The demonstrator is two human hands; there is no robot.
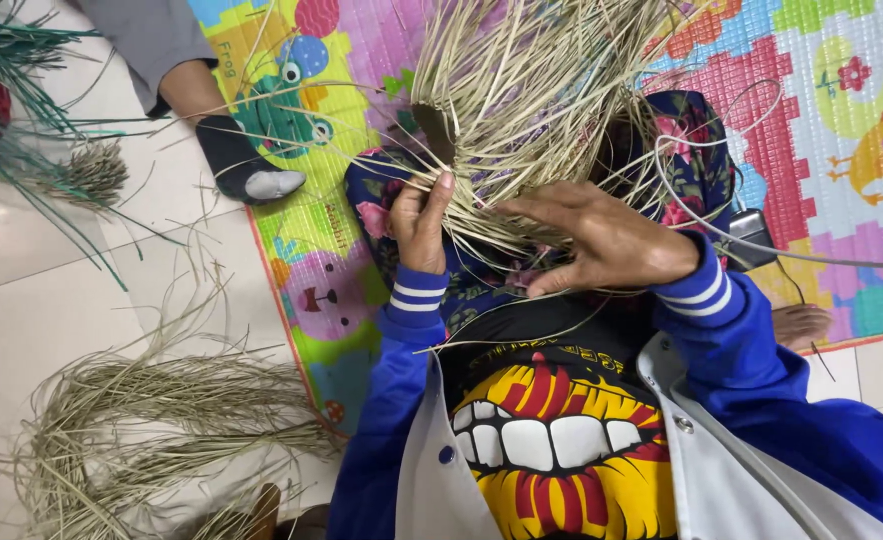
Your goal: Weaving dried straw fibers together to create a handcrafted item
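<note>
A half-woven basket of pale dry straw [522,110] rests on my lap, with many loose strands fanning out from it. My left hand [420,222] pinches a few strands at the weave's lower left edge, thumb pointing up. My right hand [602,240] lies flat over the weave's lower part, fingers spread and pressing the strands down toward the left. Both wrists wear blue sleeves with white stripes. The basket's underside is hidden by my hands and the strands.
A loose pile of dry straw [152,420] lies on the white tile floor at the left. Green fresh stalks [22,90] lie at top left. Another person's socked foot [247,165] rests on the colourful play mat [842,120]. A small dark device [754,236] with a white cable sits by my right arm.
</note>
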